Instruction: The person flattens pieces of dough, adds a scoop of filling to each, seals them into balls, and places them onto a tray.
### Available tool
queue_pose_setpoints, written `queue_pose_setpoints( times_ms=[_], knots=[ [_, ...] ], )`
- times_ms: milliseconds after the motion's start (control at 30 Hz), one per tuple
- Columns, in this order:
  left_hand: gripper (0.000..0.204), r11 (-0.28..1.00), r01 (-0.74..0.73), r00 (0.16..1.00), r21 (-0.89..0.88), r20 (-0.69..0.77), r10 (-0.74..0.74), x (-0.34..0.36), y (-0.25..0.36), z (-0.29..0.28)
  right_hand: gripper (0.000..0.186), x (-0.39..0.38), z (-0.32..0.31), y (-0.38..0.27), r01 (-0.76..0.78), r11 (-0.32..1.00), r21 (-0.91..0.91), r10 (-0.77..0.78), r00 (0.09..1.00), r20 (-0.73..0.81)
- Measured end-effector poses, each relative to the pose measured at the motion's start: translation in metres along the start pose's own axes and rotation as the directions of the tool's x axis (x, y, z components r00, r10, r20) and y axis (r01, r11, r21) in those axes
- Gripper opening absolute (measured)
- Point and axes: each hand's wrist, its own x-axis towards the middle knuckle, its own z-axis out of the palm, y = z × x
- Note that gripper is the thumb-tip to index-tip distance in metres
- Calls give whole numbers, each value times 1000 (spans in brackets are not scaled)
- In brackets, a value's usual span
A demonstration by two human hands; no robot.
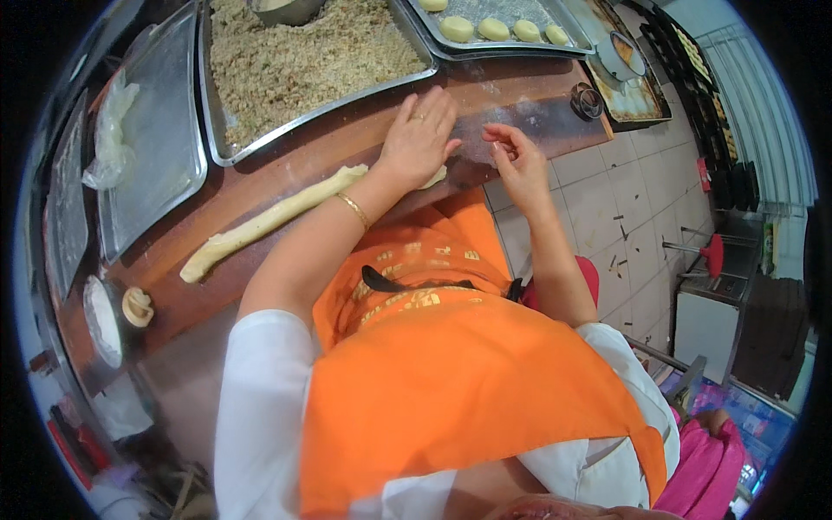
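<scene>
A long pale dough roll lies along the front of the wooden worktop. My left hand rests flat over its right part, fingers stretched out, hiding some of it. Just to the right, above the worktop's front edge, my right hand is loosely curled with fingers a little apart and nothing visible in it. A tray of crumbly mixture sits beyond my left hand.
At left are metal trays with crumpled plastic and a flour bowl. Behind are a tray with dough pieces and ring cutters. Tiled floor, black racks and someone in pink show at right.
</scene>
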Motion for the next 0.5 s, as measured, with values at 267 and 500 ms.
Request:
queue_pose_setpoints(
  times_ms=[267,500],
  knots=[
    [65,1000,6,987,-13,161,-4,-12,-4,8,20,30,41,-51,269,956,-119,-259,961,95],
    [45,984,-35,999,-174,4,37,-58,-1,-9,16,93,78,-75,440,859,-264,-381,891,245]
  ],
)
